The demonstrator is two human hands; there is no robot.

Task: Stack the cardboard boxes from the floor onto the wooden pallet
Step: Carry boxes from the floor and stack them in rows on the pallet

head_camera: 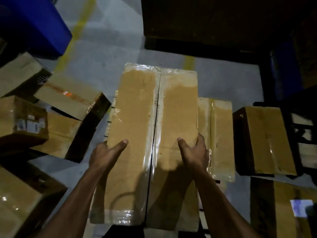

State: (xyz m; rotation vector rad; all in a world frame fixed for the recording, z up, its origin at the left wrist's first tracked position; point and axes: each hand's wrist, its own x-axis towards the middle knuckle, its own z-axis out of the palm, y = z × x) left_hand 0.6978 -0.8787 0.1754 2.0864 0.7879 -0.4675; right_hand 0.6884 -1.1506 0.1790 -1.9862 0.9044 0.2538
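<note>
Head view: long cardboard box (pixel 145 134), taped along centre seam w/ clear tape, held lengthwise in front of person, far end pointing away. Left hand (pixel 106 152) grips left long edge, thumb lying on top face, fingers curled under/out of sight. Right hand (pixel 195 152) grips right long edge, thumb on top, fingers wrapped over the edge. Both forearms reach in from bottom of frame.

Box looks raised above grey floor (pixel 103 54); can't tell how high. Second taped box (pixel 217 134) lies just beside and below its right edge, partly covered by it. Further right, another box (pixel 267 140) w/ dark side face, apart from the second one.

Left side: cluster of boxes (pixel 68 103) on floor, tilted and leaning on each other; one carries a white label (pixel 29 124). Large box (pixel 22 200) at lower left corner.

Yellow floor line (pixel 77 31) runs diagonally at upper left, next to a blue object (pixel 34 23). Dark wooden pallet (pixel 214 23) at top centre-right, well beyond held box; detail lost in shadow
</note>
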